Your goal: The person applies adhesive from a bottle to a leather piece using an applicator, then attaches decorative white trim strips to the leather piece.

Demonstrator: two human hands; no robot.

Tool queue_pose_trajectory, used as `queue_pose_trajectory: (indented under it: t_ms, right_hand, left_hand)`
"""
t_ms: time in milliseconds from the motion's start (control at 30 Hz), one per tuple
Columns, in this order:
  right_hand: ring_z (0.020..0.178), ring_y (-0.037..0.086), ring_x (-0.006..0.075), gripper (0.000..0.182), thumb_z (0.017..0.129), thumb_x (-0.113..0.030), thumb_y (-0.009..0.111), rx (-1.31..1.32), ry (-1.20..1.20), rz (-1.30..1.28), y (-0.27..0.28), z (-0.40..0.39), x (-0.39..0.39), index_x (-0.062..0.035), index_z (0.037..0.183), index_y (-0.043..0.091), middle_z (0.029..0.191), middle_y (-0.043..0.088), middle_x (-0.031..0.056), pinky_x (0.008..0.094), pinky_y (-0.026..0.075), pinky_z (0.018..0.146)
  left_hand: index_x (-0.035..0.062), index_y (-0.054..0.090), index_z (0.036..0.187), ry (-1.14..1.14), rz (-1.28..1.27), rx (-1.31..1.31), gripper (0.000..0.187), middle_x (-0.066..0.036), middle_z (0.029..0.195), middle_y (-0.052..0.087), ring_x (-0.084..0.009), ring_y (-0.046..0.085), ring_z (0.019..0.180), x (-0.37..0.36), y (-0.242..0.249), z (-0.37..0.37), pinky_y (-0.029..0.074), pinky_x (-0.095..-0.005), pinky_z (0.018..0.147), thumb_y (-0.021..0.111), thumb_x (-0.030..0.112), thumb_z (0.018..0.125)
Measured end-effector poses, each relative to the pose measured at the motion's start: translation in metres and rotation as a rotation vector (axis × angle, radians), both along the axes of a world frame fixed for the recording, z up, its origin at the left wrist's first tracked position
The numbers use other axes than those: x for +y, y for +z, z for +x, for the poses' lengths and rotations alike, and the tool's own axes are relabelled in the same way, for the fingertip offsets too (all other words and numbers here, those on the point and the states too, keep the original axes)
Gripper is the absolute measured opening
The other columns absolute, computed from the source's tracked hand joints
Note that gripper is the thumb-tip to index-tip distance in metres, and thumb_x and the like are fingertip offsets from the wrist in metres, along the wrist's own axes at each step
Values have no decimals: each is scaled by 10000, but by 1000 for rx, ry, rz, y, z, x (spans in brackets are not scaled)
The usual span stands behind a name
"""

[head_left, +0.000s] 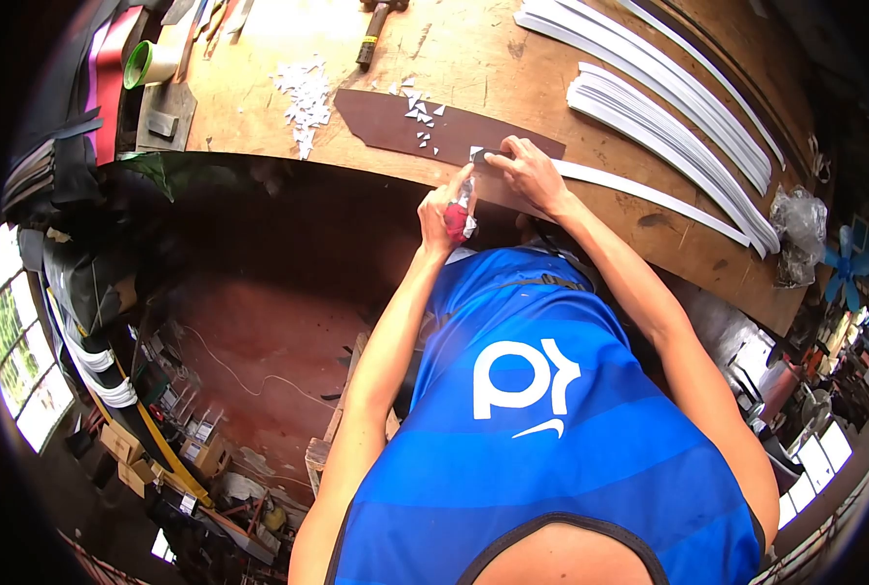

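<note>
My left hand [446,210] is closed around a red-handled cutting tool [460,216], held at the near edge of the wooden table [259,117]. My right hand [530,174] presses its fingertips on the end of a long white strip [649,195]. That end lies on a dark brown mat [386,122]. Small white triangular offcuts [421,109] are scattered on the mat just beyond my hands. The two hands are close together, a few centimetres apart.
A heap of white scraps [307,96] lies left of the mat. Stacks of curved white strips [668,107] fill the right of the table. A hammer [376,29], a green tape roll [147,63] and a crumpled plastic bag [800,224] lie around the edges.
</note>
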State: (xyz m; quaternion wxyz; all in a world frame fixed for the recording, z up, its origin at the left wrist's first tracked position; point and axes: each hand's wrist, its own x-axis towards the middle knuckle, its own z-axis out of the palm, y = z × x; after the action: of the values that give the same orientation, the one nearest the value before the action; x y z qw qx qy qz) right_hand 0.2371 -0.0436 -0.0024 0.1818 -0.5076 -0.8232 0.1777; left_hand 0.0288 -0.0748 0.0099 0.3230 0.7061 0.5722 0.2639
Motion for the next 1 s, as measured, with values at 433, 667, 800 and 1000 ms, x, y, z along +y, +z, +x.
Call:
queue_pose_trajectory:
  t_ms: [433,667,800,1000]
  right_hand:
    - [914,571,273,231,755,-86,631,-41,8,127,0,-8,1,-99,985,644,1005,551,104,383,505,830]
    - [946,590,278,193,759,-89,652,-29,-42,116,-6,-17,-1,-82,951,629,1044,577,113,380,511,848]
    - [920,591,266,165,748,-103,652,-12,-49,161,-11,-18,0,-96,911,628,1051,583,107,368,516,838]
    - [958,602,271,125,770,-93,645,-68,-4,148,-5,-20,3,-54,885,617,1073,586,106,369,530,843]
  left_hand:
    - [138,677,1244,3,14,-39,335,-188,810,689,-310,696,696,2,-4,-4,535,-375,633,696,163,910]
    - [195,666,1269,-15,41,-112,421,-164,716,642,-344,651,674,5,-11,-9,523,-427,651,727,180,853]
    - [174,674,1257,-51,-5,-83,373,-171,784,666,-326,673,693,9,-7,-13,532,-394,656,706,179,885]
    - [168,677,1250,-60,-18,-99,355,-173,811,674,-316,681,712,11,-12,-14,538,-381,667,703,182,896]
